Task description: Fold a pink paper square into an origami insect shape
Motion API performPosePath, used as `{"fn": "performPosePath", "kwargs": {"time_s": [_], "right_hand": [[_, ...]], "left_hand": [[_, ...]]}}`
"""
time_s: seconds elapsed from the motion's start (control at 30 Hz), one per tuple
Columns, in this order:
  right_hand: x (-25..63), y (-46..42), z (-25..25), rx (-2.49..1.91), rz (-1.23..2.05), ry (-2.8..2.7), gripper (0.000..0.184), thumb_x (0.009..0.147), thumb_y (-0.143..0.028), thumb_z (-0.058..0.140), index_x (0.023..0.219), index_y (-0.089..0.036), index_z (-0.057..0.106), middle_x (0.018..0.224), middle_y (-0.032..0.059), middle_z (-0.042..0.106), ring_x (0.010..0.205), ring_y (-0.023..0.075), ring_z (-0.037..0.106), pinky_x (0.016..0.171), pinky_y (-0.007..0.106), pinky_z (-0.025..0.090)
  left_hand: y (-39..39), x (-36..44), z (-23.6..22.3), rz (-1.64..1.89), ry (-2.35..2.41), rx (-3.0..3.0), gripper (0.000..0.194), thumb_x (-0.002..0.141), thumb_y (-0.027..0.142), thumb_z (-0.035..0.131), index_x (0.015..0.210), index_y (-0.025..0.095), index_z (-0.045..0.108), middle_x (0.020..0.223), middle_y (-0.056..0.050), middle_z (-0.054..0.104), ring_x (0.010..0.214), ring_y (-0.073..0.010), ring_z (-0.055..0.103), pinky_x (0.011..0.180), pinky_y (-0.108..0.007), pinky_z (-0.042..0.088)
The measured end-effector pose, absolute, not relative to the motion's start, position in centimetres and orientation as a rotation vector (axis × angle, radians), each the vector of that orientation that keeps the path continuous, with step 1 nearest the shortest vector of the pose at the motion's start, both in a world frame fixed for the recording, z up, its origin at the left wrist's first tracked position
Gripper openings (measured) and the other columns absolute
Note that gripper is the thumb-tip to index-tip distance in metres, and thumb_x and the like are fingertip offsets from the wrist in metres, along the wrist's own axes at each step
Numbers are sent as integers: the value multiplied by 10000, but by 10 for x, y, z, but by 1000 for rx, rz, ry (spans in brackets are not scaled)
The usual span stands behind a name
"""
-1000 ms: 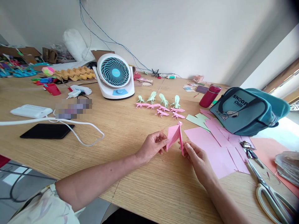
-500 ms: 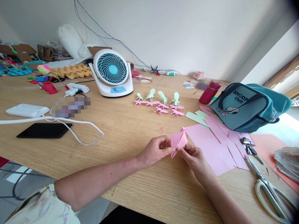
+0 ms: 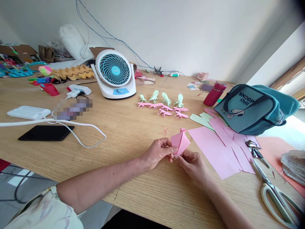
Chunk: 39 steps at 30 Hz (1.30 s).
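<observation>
Between my hands is a folded piece of pink paper [image 3: 182,141], kite-shaped with a small point at its top and a crease down the middle. My left hand [image 3: 160,151] pinches its left side, thumb across the front near the lower end. My right hand [image 3: 192,162] grips the bottom tip between thumb and fingers. Beyond them stand several folded pink paper insects [image 3: 165,109] and, behind those, green paper insects [image 3: 166,99]. Flat pink paper sheets [image 3: 214,152] lie just right of my right hand, with green strips [image 3: 201,120] above them.
Scissors [image 3: 274,190] and a metal clip-like tool [image 3: 254,149] lie at the right. Behind them are a teal bag [image 3: 247,108] and a red bottle [image 3: 214,94]. A fan [image 3: 115,73] stands at the back; a black phone [image 3: 46,133] and white cable [image 3: 95,127] lie left.
The pink paper has shifted slightly left and turned a little. My left thumb now lies further across it, and my right hand has moved left and down to its bottom tip.
</observation>
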State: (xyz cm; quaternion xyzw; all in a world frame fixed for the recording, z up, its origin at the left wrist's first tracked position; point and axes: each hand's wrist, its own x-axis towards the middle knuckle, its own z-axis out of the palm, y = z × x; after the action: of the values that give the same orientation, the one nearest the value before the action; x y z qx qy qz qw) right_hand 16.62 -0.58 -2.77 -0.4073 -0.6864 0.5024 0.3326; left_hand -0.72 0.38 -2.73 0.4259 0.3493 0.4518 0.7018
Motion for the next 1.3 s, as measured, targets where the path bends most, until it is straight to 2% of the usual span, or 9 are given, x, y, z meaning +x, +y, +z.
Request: {"fn": "performPosePath", "kwargs": {"time_s": [0.2,0.33,0.53,0.7,0.8,0.93,1.1,1.2,1.3], "right_hand": [[167,-9,-31,-1187,1201,-1874,294,891,-382,579,687,-189,490,628,-51,323,581,103,267,517,254,215],[167,-10,-32,-1178,1165,-2000,291,877,-285,553,651,-202,391,638,-47,328,587,98,283,523,249,222],[166,-14,-28,-1189,1105,-2079,277,862,-240,526,642,-205,360,639,-42,352,574,95,293,511,246,221],[164,-14,-26,-1209,1096,-2065,271,865,-247,514,642,-209,365,628,-37,358,573,103,308,511,251,233],[163,-15,-26,-1219,1041,-2086,279,864,-242,520,633,-208,366,615,-35,367,560,104,315,505,255,230],[162,-16,-26,-1190,992,-2107,294,860,-229,528,621,-206,359,617,-31,392,552,101,325,505,254,233],[163,-15,-23,-1183,1087,-2066,315,892,-313,554,630,-199,422,631,-31,396,576,107,334,520,251,245],[163,-14,-24,-1150,1196,-2007,343,923,-413,535,669,-182,534,629,-22,451,582,113,367,531,251,270],[163,-13,-26,-1193,1244,-1920,431,908,-505,543,628,-177,537,570,-30,432,533,101,329,496,252,248]], "left_hand": [[8,-13,-21,1094,793,1044,425,697,473,825,885,133,652,758,18,589,523,-44,470,458,-185,385],[13,-18,-15,1125,822,1102,390,714,486,806,769,120,681,737,21,548,514,-31,406,450,-195,302],[15,-20,-16,1119,830,1161,418,707,500,804,640,122,637,609,43,483,488,-39,359,469,-220,236],[13,-20,-15,1107,851,1202,420,697,515,805,641,133,639,558,47,461,501,-61,346,530,-247,299],[13,-19,-13,1164,842,1245,411,677,511,819,633,143,642,568,52,472,531,-68,363,693,-287,417],[12,-17,-10,1172,837,1226,411,690,486,815,592,153,596,576,54,455,583,-86,402,848,-328,436],[11,-17,-10,1170,803,1184,450,722,482,796,563,167,517,569,58,390,655,-109,441,995,-352,393],[9,-15,-13,1150,783,1203,430,737,473,791,578,165,537,592,56,433,631,-95,436,1054,-357,359],[7,-12,-18,1142,763,1227,416,736,473,795,597,160,560,625,46,475,633,-90,457,1047,-348,365]]}}
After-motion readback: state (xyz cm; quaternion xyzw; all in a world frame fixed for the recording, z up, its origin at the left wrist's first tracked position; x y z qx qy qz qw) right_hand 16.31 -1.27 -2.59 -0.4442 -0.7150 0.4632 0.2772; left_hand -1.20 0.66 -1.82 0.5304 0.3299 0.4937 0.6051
